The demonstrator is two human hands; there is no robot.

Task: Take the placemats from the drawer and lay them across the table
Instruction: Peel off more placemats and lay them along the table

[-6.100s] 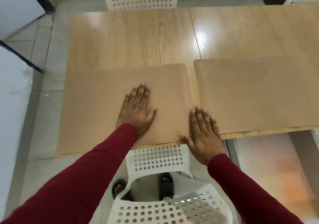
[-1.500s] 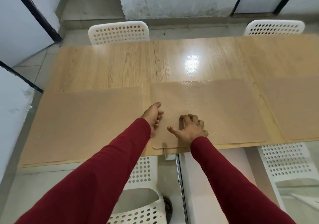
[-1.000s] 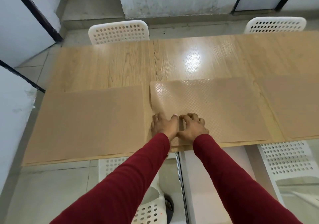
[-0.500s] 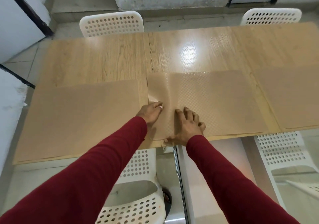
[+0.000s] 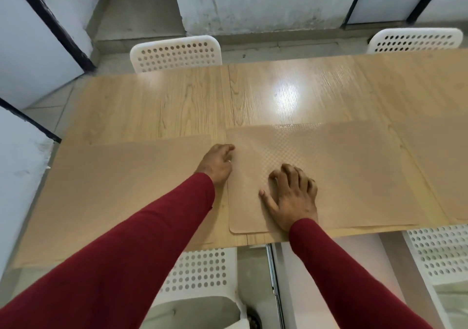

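Three tan placemats are laid along the near edge of the wooden tabletop [image 5: 157, 105]: the left placemat [image 5: 114, 192], the middle placemat [image 5: 342, 176] and the right placemat [image 5: 440, 161], which is cut off by the frame. The right hand [image 5: 291, 197] is pressed on the near left part of the middle placemat, its fingers [image 5: 291, 174] bent and spread, nothing gripped. The left hand [image 5: 217, 164] is set at that mat's left edge, fingers loosely curled against it; whether the edge is pinched cannot be told. The mats are judged thin, light and floppy, with a textured surface. They would best be slid under flat palms or lifted by two corners, since a single-point pull could buckle them.
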